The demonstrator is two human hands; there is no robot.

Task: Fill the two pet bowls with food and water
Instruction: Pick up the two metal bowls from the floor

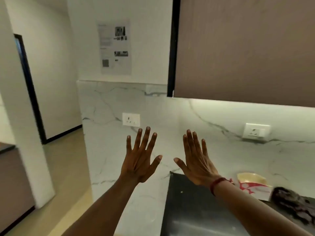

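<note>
My left hand (pixel 140 157) and my right hand (pixel 197 160) are both raised in front of me, backs toward the camera, fingers spread, holding nothing. A red thread circles my right wrist. Beyond my right forearm a white and red food pouch (pixel 254 183) lies on the dark countertop (pixel 185 205). A dark lumpy thing (pixel 293 203), blurred, sits just right of the pouch. No pet bowls are in view.
A marble backsplash (pixel 109 106) with two wall sockets (pixel 130 119) (pixel 256 131) runs behind the counter. A brown upper cabinet (pixel 247 48) hangs overhead at right. A printed sheet (pixel 115 46) is stuck on the wall. A doorway and beige floor (pixel 64 159) lie to the left.
</note>
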